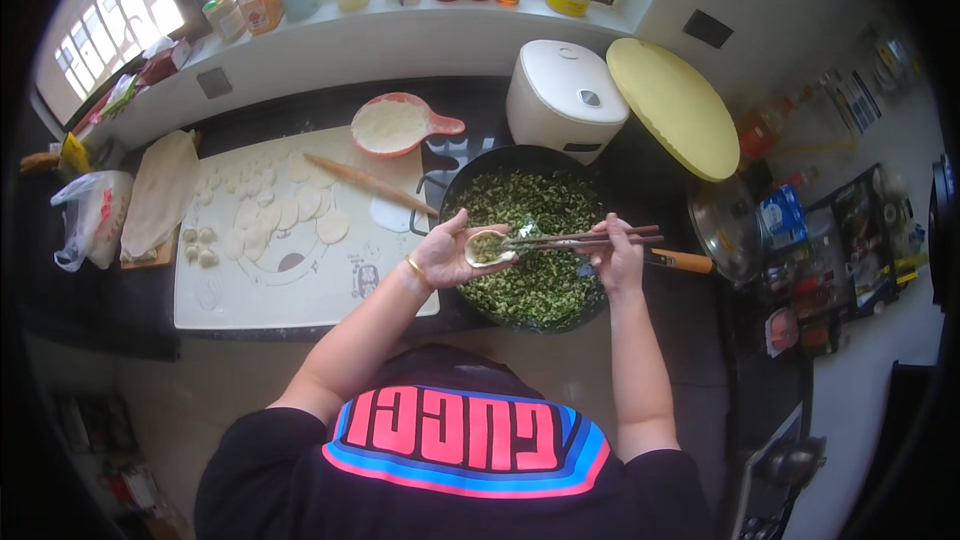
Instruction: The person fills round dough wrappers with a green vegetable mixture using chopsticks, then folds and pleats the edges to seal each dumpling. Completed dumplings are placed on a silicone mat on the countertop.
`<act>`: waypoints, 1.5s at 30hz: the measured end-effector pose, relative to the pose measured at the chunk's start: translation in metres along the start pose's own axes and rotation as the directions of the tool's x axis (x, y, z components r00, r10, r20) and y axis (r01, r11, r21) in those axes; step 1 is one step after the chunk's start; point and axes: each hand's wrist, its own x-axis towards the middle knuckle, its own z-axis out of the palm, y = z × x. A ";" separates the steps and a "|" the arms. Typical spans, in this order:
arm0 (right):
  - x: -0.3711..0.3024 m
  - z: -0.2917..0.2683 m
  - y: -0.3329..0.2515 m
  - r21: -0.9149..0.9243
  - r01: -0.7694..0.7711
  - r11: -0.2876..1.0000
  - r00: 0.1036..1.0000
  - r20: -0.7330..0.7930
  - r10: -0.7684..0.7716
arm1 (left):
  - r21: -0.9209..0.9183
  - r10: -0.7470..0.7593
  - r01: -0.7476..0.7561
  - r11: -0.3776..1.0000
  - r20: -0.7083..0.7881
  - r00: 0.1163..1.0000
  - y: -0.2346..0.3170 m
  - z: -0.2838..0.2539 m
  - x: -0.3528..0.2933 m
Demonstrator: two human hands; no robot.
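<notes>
Beyond one shirt (270,480), left fingers (486,271) cradle one wrapper (489,260) (right fingers (606,259) grip two chopsticks (570,238)).

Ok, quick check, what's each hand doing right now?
Left hand: cupped, holding a dough wrapper with green filling in it.
Right hand: closed around chopsticks, tips at the wrapper.

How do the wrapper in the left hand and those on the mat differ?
The held wrapper is cupped in the left hand; the loose wrappers lie flat on the mat. The held wrapper carries greenish filling; the loose wrappers show none. Both look pale and doughy.
</notes>
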 end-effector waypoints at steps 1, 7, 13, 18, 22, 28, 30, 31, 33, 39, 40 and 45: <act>-0.005 0.000 -0.004 0.039 0.033 0.999 0.998 -0.057 -0.031 | -0.009 0.023 -0.023 1.000 -0.017 1.000 0.001 -0.001 -0.002; -0.060 -0.010 0.014 -0.621 0.567 0.541 0.821 0.380 -0.425 | 0.004 0.078 -0.078 0.997 -0.022 0.997 0.010 -0.009 -0.008; -0.084 0.005 0.037 -0.621 0.784 -0.028 0.615 0.768 0.179 | 0.016 0.011 -0.012 1.000 0.056 0.998 0.005 0.006 -0.008; -0.071 0.059 0.006 -0.642 0.756 0.129 0.642 0.689 -0.336 | 0.125 -0.032 0.027 0.992 0.036 0.999 -0.004 0.022 -0.007; -0.056 0.079 0.003 -0.504 0.863 -0.011 0.468 0.809 -0.356 | 0.336 -0.046 0.033 0.941 0.032 0.998 -0.009 0.026 -0.007; -0.051 0.089 0.007 -0.484 0.873 -0.057 0.431 0.821 -0.374 | 0.475 0.012 -0.006 0.880 -0.010 1.000 -0.009 0.034 -0.011; -0.051 0.092 0.009 -0.522 0.852 0.034 0.491 0.775 -0.398 | 0.494 0.021 -0.024 0.869 0.011 1.000 -0.008 0.030 -0.010; -0.050 0.093 0.010 -0.556 0.822 0.126 0.554 0.725 -0.409 | 0.504 0.029 -0.018 0.863 -0.015 0.999 -0.009 0.030 -0.010; -0.050 0.097 0.009 -0.624 0.722 0.299 0.688 0.600 -0.408 | 0.527 0.048 -0.005 0.850 -0.067 0.997 -0.009 0.032 -0.010; -0.045 0.102 0.005 -0.690 0.569 0.448 0.821 0.443 -0.361 | 0.728 0.031 -0.079 0.681 0.079 0.996 -0.007 0.050 -0.016; -0.044 0.102 0.004 -0.696 0.563 0.447 0.825 0.434 -0.363 | 0.784 0.025 -0.098 0.613 0.105 0.994 -0.006 0.052 -0.016; -0.039 0.099 0.009 -0.691 0.527 0.494 0.847 0.385 -0.366 | 0.888 0.049 -0.072 0.455 0.056 0.997 -0.006 0.066 -0.014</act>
